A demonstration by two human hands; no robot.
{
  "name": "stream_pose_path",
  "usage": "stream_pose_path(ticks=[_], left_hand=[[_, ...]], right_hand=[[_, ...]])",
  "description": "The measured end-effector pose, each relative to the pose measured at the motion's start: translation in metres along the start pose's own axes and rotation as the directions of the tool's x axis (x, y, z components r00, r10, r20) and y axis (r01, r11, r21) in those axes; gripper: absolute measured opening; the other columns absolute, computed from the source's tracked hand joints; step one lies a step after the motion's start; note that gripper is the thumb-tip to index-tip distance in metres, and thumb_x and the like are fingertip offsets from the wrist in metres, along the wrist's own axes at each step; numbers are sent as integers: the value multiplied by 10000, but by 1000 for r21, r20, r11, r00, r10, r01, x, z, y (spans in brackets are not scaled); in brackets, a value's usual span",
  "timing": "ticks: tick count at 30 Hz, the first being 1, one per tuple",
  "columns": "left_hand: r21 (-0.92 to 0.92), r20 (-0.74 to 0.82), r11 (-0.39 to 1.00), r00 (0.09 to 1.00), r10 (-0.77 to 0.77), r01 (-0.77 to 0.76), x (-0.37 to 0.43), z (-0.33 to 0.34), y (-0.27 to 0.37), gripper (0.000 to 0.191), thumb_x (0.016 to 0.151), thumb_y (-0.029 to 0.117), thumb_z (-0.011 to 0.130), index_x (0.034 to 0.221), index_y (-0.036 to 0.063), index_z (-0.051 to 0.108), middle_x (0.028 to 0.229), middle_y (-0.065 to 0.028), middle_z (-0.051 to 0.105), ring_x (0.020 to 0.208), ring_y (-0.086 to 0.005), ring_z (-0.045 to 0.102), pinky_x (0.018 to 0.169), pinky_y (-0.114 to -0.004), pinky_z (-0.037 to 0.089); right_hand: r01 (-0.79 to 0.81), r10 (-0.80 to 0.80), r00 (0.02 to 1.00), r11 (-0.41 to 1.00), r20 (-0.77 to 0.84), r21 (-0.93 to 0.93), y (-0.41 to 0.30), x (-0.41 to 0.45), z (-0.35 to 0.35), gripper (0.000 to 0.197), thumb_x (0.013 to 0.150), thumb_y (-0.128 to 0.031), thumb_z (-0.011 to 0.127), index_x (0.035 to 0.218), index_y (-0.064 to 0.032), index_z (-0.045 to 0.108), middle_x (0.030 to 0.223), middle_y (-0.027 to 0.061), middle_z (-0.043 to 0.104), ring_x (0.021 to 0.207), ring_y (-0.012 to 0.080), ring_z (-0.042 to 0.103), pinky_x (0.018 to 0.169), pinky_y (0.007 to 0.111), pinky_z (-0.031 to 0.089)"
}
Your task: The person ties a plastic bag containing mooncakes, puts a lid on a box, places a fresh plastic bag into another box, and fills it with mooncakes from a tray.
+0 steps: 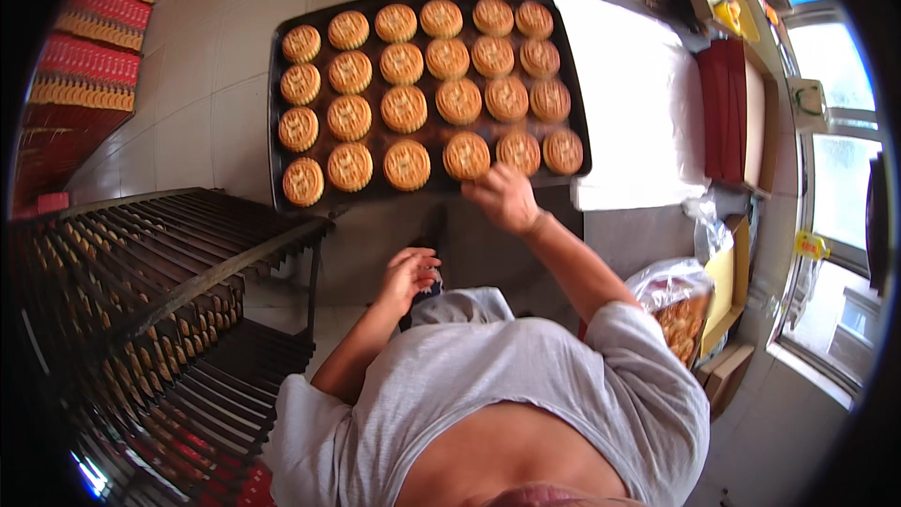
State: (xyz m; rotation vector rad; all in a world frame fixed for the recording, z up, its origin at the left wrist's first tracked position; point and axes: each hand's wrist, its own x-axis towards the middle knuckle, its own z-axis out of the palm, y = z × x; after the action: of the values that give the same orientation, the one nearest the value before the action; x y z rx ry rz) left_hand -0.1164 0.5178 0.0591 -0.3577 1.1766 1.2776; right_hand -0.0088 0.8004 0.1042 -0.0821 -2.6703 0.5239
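Observation:
A dark baking tray (366,204) lies before me, bearing several rows of round golden mooncakes (404,109) with stamped tops and fluted sides. My right hand (503,198) is at the tray's near rim, its fingers bent beside two mooncakes of the nearest row, a left one (466,155) and a right one (519,149). Whether those fingers grip the rim or touch a mooncake cannot be made out. In front of my body, short of the tray, my left hand (410,276) hangs with loosely curled fingers and nothing in it.
A dark metal rack (211,282) with trays of mooncakes stands at left. Red packages (91,60) are stacked beyond it. White sheets (633,98) lie against the tray's right side, with a dark red box (723,113) farther right. Below is a plastic-covered box of baked goods (679,327).

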Motion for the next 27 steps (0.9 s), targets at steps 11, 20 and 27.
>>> stream_pose_path(ticks=[11,20,27], left_hand=[[807,531,-359,310,788,-469,23,51,155,565,889,225,779,1403,95,584,1422,-160,553,1268,-368,549,1033,-465,477],[752,659,-535,428,618,-386,66,79,172,675,768,244,873,1380,120,616,1362,-159,591,1222,-379,570,1030,-499,478],[625,780,-619,376,499,-475,112,166,157,739,817,199,856,1474,137,522,1498,-185,469,1326,-398,513,1085,-487,452]], right_hand=[[-745,767,641,617,-16,-253,83,-31,-35,741,787,-211,750,1489,-256,516,1626,168,328,1504,372,298,1227,514,247],[-681,635,729,710,-254,-179,94,-29,-39,511,804,-255,778,1301,-313,672,1328,145,587,1211,374,533,1045,542,416],[-665,594,694,745,-407,-48,58,6,44,543,727,-361,830,1252,-338,693,1343,167,542,1106,385,558,900,483,486]])
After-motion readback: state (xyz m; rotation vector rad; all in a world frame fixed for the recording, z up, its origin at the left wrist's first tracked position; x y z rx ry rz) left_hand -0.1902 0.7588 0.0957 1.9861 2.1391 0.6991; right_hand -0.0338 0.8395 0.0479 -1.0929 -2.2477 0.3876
